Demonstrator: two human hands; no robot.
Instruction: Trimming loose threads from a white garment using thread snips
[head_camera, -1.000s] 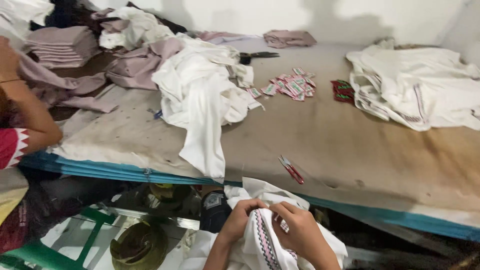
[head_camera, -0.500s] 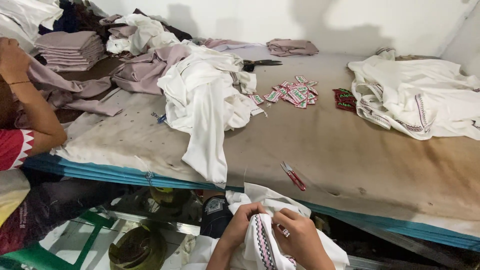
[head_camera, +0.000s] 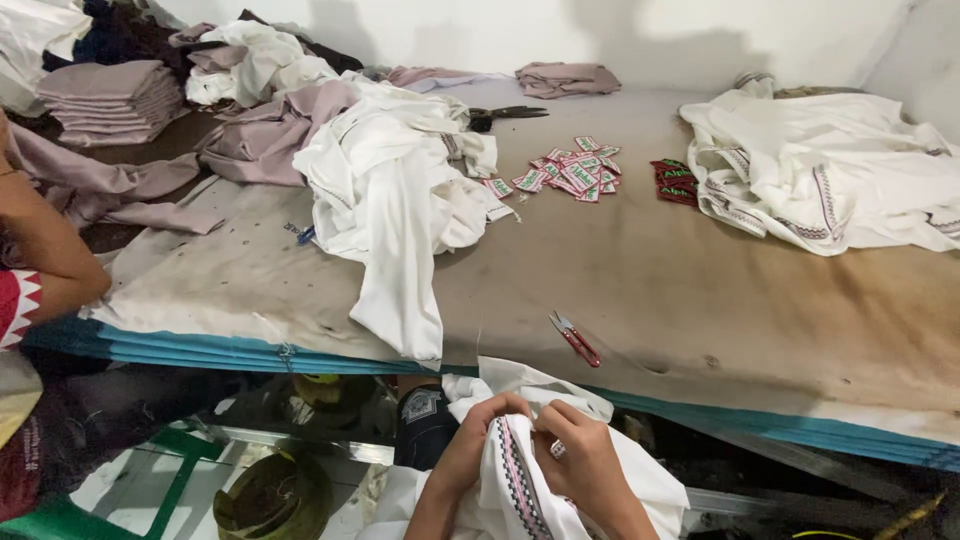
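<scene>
Both my hands hold a white garment (head_camera: 520, 385) with a dark patterned embroidered strip, low at the bottom of the view, below the table's front edge. My left hand (head_camera: 478, 432) grips the cloth left of the strip. My right hand (head_camera: 582, 458), with a ring on one finger, pinches the cloth on the right side. A small red thread snipper (head_camera: 574, 338) lies on the table just above my hands.
The brown padded table (head_camera: 700, 290) has a blue front edge. A white garment pile (head_camera: 400, 200) hangs over it; another (head_camera: 830, 170) lies right. Small labels (head_camera: 572, 172), black scissors (head_camera: 508, 115) and folded mauve cloth (head_camera: 112, 95) sit further back. Another person's arm (head_camera: 40, 250) is at left.
The view has tilted up and shifted slightly, so the table sits lower in frame. My hands keep working the embroidered strip in nearly the same spot.
</scene>
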